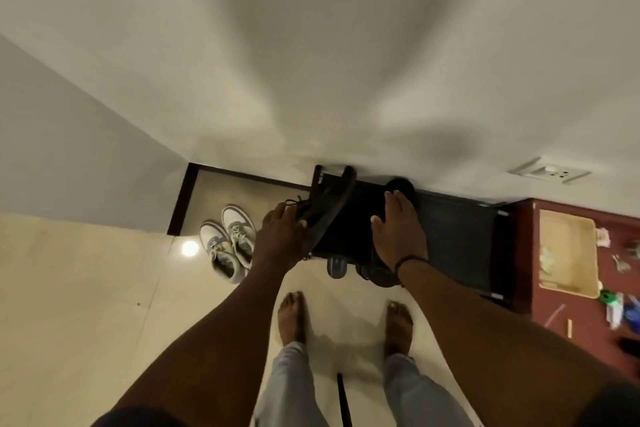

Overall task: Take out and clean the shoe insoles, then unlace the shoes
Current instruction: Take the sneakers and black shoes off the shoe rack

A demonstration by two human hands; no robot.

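Observation:
My left hand (280, 236) grips a dark lace-up shoe (329, 208), tilted with its sole turned up, at the left end of a black shoe rack (457, 229). Loose laces hang by my fingers. My right hand (398, 232) is spread flat, fingers apart, over the rack top. Its fingertips reach a second dark shoe (403, 184) against the wall, which is mostly hidden by the hand. I cannot see any insoles.
A pair of white and grey sneakers (228, 243) stands on the tiled floor left of the rack. More footwear (336, 267) pokes out under the rack. A maroon table (554, 315) with a wooden tray (568, 253) is at the right. My bare feet stand before the rack.

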